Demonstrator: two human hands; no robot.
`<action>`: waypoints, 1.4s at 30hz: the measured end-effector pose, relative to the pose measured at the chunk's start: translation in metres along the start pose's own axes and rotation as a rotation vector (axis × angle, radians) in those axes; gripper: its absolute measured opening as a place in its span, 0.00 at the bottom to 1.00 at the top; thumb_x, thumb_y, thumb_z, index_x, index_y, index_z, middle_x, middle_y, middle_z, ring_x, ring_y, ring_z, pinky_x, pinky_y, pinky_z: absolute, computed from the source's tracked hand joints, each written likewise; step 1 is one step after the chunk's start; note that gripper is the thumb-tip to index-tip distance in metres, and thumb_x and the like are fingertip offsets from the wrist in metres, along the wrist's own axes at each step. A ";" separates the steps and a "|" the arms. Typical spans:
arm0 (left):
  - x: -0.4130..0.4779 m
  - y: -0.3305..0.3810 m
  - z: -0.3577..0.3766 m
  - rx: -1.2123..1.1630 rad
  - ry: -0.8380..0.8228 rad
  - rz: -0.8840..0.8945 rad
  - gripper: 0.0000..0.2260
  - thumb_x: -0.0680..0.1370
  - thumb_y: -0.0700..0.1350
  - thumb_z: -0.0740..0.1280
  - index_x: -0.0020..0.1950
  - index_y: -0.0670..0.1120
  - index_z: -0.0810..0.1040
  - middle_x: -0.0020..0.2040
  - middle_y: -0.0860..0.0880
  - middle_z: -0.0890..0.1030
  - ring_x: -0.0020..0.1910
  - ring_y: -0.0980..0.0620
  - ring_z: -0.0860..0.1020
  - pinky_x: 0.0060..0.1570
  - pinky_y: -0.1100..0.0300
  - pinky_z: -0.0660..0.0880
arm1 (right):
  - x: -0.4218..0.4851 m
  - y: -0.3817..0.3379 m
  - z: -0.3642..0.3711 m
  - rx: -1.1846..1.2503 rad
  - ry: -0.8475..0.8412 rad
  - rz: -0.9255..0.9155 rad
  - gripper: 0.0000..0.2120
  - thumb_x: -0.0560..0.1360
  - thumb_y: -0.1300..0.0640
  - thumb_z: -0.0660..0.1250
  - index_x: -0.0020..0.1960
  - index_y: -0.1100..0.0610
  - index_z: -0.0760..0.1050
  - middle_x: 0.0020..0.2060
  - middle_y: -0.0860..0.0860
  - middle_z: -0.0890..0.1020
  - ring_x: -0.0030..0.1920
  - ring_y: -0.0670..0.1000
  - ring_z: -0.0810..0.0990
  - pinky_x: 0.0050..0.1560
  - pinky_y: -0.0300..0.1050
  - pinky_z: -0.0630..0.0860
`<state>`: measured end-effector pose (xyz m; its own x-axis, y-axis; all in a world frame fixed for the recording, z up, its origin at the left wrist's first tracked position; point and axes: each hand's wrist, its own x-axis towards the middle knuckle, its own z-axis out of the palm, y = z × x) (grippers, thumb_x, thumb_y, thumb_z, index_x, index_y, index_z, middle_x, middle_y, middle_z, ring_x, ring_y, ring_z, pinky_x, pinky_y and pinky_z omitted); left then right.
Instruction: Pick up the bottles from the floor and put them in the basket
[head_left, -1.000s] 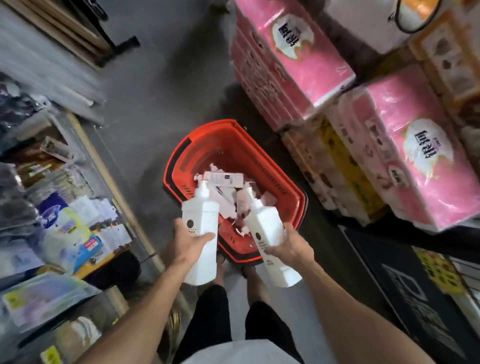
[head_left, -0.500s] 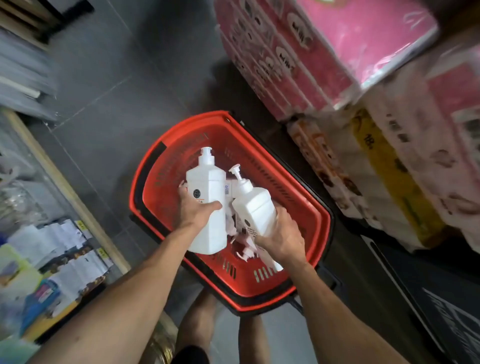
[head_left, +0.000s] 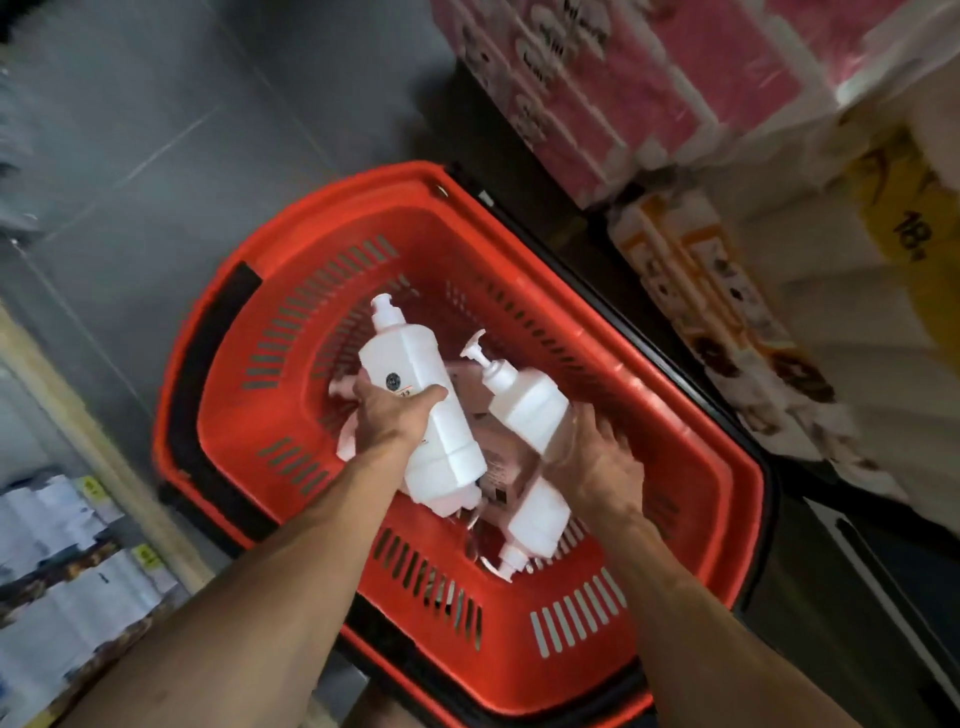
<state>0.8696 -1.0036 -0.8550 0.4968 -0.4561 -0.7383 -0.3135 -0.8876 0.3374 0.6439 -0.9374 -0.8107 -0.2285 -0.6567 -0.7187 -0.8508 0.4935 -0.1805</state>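
A red plastic basket (head_left: 730, 499) stands on the grey floor below me. My left hand (head_left: 392, 418) grips a white pump bottle (head_left: 415, 364) around its middle and holds it tilted inside the basket, pump pointing away from me. To its right a second white pump bottle (head_left: 524, 402) sits low in the basket. My right hand (head_left: 597, 465) is at that bottle's base with fingers spread, no longer wrapped around it. A third white bottle (head_left: 537, 517) lies on the basket's contents, among pale pink-and-white packs that are partly hidden.
Stacked pink tissue packs (head_left: 613, 88) and yellow-white paper packs (head_left: 810, 332) crowd the right side, close to the basket. A low shelf with packaged goods (head_left: 67, 561) runs along the left. Grey floor (head_left: 171, 130) lies beyond the basket. A dark mat (head_left: 883, 587) is at the right.
Both hands went down into the basket with their bottles as I leaned closer. My right hand's fingers spread off its bottle; my left hand kept its grip and tilted its bottle.
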 end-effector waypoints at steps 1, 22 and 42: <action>0.002 -0.001 0.003 -0.010 0.011 -0.007 0.48 0.60 0.57 0.80 0.72 0.45 0.60 0.53 0.47 0.79 0.47 0.43 0.79 0.49 0.53 0.76 | 0.002 0.003 0.002 0.001 0.007 -0.007 0.44 0.60 0.27 0.59 0.71 0.46 0.57 0.67 0.53 0.75 0.66 0.62 0.74 0.59 0.66 0.76; -0.134 -0.027 -0.093 0.105 -0.271 0.242 0.06 0.76 0.40 0.73 0.46 0.49 0.77 0.37 0.49 0.78 0.36 0.47 0.76 0.40 0.54 0.74 | -0.131 0.046 -0.064 -0.070 -0.039 -0.135 0.30 0.79 0.51 0.65 0.77 0.48 0.58 0.73 0.51 0.68 0.70 0.56 0.70 0.69 0.52 0.71; -0.454 0.115 -0.292 1.239 -0.013 1.113 0.17 0.77 0.56 0.65 0.64 0.55 0.71 0.64 0.51 0.73 0.65 0.47 0.72 0.60 0.50 0.70 | -0.459 0.024 -0.273 0.090 0.110 -0.114 0.24 0.77 0.42 0.68 0.68 0.50 0.69 0.61 0.53 0.75 0.63 0.58 0.75 0.58 0.51 0.74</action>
<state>0.8445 -0.9169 -0.3102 -0.3990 -0.7829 -0.4773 -0.8988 0.4369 0.0347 0.5995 -0.7800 -0.3022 -0.1879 -0.7675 -0.6129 -0.8294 0.4582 -0.3196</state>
